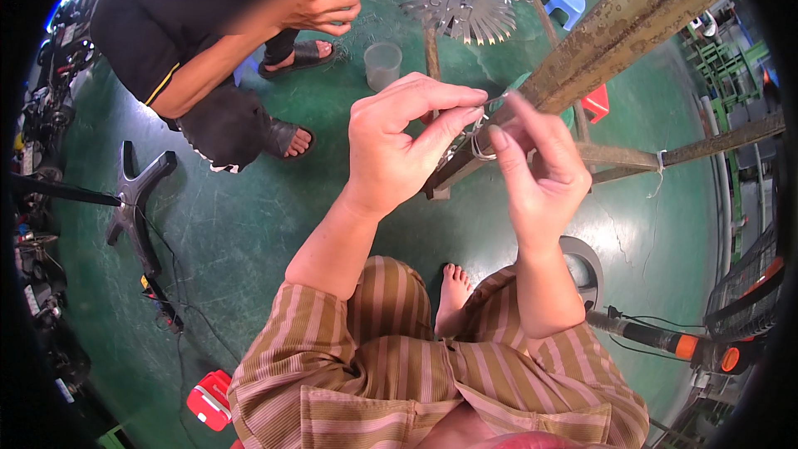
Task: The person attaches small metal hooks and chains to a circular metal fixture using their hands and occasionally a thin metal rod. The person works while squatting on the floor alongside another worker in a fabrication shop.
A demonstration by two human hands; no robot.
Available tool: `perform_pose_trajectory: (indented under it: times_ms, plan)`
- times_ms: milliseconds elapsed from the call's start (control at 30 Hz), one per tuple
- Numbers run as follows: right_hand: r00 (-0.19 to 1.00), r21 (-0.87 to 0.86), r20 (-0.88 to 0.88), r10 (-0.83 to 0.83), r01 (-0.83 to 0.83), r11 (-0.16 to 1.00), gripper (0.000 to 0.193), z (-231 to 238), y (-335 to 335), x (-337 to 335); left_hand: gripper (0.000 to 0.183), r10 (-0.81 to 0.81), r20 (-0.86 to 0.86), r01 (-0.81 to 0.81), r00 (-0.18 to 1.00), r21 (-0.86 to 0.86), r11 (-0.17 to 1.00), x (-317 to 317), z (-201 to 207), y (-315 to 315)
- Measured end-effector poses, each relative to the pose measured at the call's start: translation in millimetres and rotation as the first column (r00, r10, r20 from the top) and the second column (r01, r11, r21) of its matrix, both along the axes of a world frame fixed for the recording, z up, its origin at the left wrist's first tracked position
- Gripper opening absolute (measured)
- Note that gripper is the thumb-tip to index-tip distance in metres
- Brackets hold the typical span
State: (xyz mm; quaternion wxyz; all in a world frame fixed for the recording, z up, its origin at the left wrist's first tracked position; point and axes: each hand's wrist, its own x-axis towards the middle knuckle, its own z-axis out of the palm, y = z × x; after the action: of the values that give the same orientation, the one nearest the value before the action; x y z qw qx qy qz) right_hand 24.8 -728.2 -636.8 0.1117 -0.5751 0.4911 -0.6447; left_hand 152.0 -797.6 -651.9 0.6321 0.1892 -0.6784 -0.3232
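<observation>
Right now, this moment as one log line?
left hand: pinching thin, dark, wire-like piece | right hand: beside it, blurred, grip unclear | blue plastic stool: on green floor

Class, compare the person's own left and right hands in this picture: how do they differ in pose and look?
The left hand brings its thumb and index fingertips close together on a thin piece; the right hand holds its thumb apart from its index finger. The left hand looks fairly sharp, while the right hand's index finger is blurred. Both are bare and close to the slanting, worn metal post.
</observation>
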Motion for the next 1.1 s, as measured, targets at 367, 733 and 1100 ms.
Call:
perform_pose_trajectory:
  times_ms: [367,733,1100]
  plan:
    - [0.992,0.193,-0.116,0.057,-0.034,0.981,0.011,-11.9,-2.7,9.8,0.014,-0.030,-0.037,0.030,0.999,-0.019,0.999,6.4,2.0,-2.2]
    - [0.998,0.136,-0.055,0.035,-0.028,0.990,0.012,-2.5,1.7,8.9,0.014,-0.183,0.068,0.152,0.981,0.321,0.935,-65.2,-30.6,-88.0]
    - [0.997,0.138,-0.052,0.052,-0.045,0.989,0.010,-2.6,4.4,1.2,0.010,-0.012,-0.035,0.024,0.999,0.366,0.930,-113.1,-43.5,-153.2]
